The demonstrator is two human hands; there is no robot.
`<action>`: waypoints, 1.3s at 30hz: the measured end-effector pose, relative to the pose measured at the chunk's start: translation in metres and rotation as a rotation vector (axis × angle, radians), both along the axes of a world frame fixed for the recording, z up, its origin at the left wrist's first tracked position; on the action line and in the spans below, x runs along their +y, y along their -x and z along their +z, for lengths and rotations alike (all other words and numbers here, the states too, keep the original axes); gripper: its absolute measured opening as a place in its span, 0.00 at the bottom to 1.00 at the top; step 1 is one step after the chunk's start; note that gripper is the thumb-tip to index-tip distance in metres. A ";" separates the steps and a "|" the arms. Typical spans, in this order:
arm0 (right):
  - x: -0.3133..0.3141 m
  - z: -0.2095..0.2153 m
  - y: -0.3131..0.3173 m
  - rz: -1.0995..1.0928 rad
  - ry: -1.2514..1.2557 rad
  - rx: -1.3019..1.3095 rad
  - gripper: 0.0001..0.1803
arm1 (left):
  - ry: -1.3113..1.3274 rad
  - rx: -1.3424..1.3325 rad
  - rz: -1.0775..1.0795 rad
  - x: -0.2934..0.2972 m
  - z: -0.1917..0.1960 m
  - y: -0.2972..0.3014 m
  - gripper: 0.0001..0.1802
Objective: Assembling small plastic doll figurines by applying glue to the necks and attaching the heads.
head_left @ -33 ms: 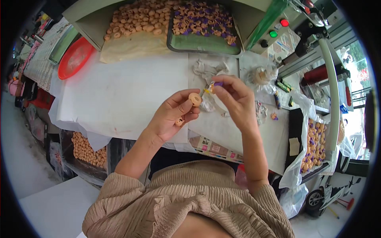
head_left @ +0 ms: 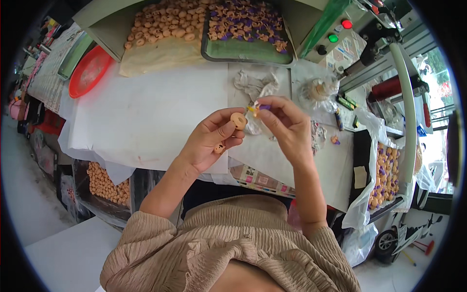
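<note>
Over the worktable, my left hand is closed on a small round tan head-like piece, its round hole facing up, held by thumb and fingers. A second tan piece with dark marks is tucked against the lower fingers of that hand. Just to the right, my right hand pinches a small purple and tan figure piece with a yellow tip pointing toward the tan piece. A short gap lies between the two pieces. My right fingertips partly hide the purple one.
Many tan pieces lie at the back, beside a dark-rimmed tray of purple-and-tan pieces. A red basin is at left, a crumpled cloth beyond my hands. At right stand a lined box of pieces and a press lever.
The whole view has shifted slightly. My right hand and its purple piece have dipped a little; both hands keep their hold.
</note>
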State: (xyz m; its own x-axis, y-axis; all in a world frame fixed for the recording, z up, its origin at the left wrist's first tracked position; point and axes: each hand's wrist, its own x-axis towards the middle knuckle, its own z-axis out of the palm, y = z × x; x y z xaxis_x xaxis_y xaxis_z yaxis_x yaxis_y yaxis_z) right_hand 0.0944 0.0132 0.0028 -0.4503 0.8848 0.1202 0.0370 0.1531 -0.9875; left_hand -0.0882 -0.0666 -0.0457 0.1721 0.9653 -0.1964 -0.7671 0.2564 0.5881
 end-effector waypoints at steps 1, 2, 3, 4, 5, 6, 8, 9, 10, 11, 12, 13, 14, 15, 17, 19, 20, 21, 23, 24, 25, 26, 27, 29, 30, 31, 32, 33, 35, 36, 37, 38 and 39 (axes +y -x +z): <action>-0.011 -0.004 -0.007 0.007 0.013 0.039 0.13 | -0.029 0.009 -0.011 0.000 -0.003 -0.007 0.21; -0.016 -0.012 -0.012 -0.025 -0.036 0.054 0.12 | -0.021 0.005 -0.019 0.001 -0.006 -0.016 0.21; -0.020 -0.014 -0.018 -0.031 -0.028 0.052 0.12 | -0.019 0.044 -0.025 0.000 -0.007 -0.022 0.21; -0.024 -0.015 -0.024 -0.042 -0.028 0.080 0.12 | -0.019 0.085 -0.030 -0.001 -0.008 -0.029 0.21; -0.026 -0.016 -0.029 -0.052 -0.030 0.109 0.11 | -0.015 0.085 -0.034 -0.001 -0.007 -0.034 0.21; -0.028 -0.018 -0.034 -0.084 -0.062 0.037 0.11 | -0.024 0.099 -0.040 -0.001 -0.007 -0.040 0.20; -0.031 -0.020 -0.042 -0.097 -0.086 0.012 0.11 | -0.033 0.116 -0.046 -0.003 -0.007 -0.047 0.20; -0.032 -0.020 -0.047 -0.109 -0.112 -0.016 0.11 | -0.033 0.120 -0.043 -0.003 -0.007 -0.050 0.20; -0.034 -0.020 -0.050 -0.110 -0.111 -0.015 0.11 | -0.033 0.123 -0.040 -0.004 -0.007 -0.053 0.19; -0.035 -0.018 -0.054 -0.114 -0.134 -0.040 0.10 | -0.032 0.125 -0.042 -0.004 -0.007 -0.056 0.19; -0.036 -0.018 -0.057 -0.119 -0.158 -0.065 0.09 | -0.036 0.140 -0.040 -0.004 -0.007 -0.058 0.19; -0.037 -0.019 -0.059 -0.121 -0.156 -0.064 0.09 | -0.040 0.155 -0.039 -0.004 -0.007 -0.061 0.20; -0.037 -0.020 -0.062 -0.126 -0.174 -0.087 0.09 | -0.039 0.156 -0.041 -0.005 -0.007 -0.063 0.20; -0.037 -0.020 -0.064 -0.132 -0.194 -0.108 0.08 | -0.046 0.178 -0.029 -0.005 -0.007 -0.066 0.19; -0.036 -0.020 -0.068 -0.123 -0.248 -0.107 0.08 | -0.054 0.200 -0.020 -0.004 -0.008 -0.068 0.19; -0.035 -0.020 -0.072 -0.109 -0.301 -0.106 0.08 | -0.093 0.268 -0.021 -0.004 -0.011 -0.068 0.18; -0.034 -0.018 -0.074 -0.079 -0.312 -0.126 0.08 | -0.092 0.268 -0.022 -0.005 -0.009 -0.067 0.18; -0.034 -0.017 -0.075 -0.048 -0.322 -0.146 0.08 | -0.103 0.295 -0.032 -0.005 -0.007 -0.066 0.18; -0.035 -0.015 -0.075 -0.052 -0.323 -0.146 0.08 | -0.113 0.320 -0.042 -0.006 -0.006 -0.066 0.17; -0.035 -0.014 -0.075 -0.055 -0.326 -0.147 0.08 | -0.095 0.298 -0.044 -0.006 -0.006 -0.067 0.17; -0.035 -0.013 -0.075 -0.054 -0.326 -0.148 0.08 | -0.077 0.276 -0.046 -0.006 -0.006 -0.067 0.17; -0.035 -0.013 -0.074 -0.045 -0.344 -0.166 0.08 | -0.077 0.274 -0.045 -0.006 -0.006 -0.065 0.17; -0.035 -0.012 -0.073 -0.036 -0.362 -0.184 0.08 | -0.060 0.257 -0.064 -0.006 -0.007 -0.063 0.16; -0.035 -0.010 -0.072 -0.026 -0.371 -0.180 0.08 | -0.042 0.238 -0.080 -0.006 -0.006 -0.059 0.16; -0.035 -0.009 -0.071 -0.019 -0.380 -0.177 0.08 | -0.034 0.250 -0.093 -0.005 -0.004 -0.058 0.18; -0.036 -0.008 -0.070 -0.017 -0.380 -0.179 0.08 | -0.026 0.261 -0.106 -0.005 -0.002 -0.058 0.19; -0.037 -0.007 -0.069 -0.029 -0.371 -0.184 0.08 | -0.025 0.259 -0.103 -0.005 -0.002 -0.058 0.19; -0.038 -0.006 -0.068 -0.041 -0.362 -0.188 0.08 | -0.073 0.342 -0.078 -0.005 -0.002 -0.057 0.19; -0.039 -0.008 -0.065 -0.043 -0.372 -0.188 0.08 | -0.120 0.422 -0.050 -0.004 -0.001 -0.057 0.18; -0.040 -0.010 -0.064 -0.052 -0.379 -0.187 0.08 | -0.153 0.446 -0.042 -0.006 0.000 -0.058 0.17; -0.040 -0.011 -0.064 -0.050 -0.378 -0.189 0.08 | -0.186 0.470 -0.035 -0.007 0.000 -0.058 0.17; -0.040 -0.012 -0.064 -0.042 -0.401 -0.198 0.08 | -0.184 0.469 -0.034 -0.007 -0.001 -0.057 0.17; -0.040 -0.013 -0.064 -0.035 -0.424 -0.207 0.08 | -0.144 0.419 -0.065 -0.006 -0.003 -0.056 0.16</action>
State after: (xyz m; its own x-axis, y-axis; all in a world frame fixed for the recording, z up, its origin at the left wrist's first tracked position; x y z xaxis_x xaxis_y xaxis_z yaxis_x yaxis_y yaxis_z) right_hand 0.1581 -0.0263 -0.0098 -0.4732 0.7921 0.3855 0.2386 0.5365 -0.8095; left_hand -0.0319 -0.0726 -0.0485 0.1676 0.9776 -0.1270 -0.4397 0.1895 0.8779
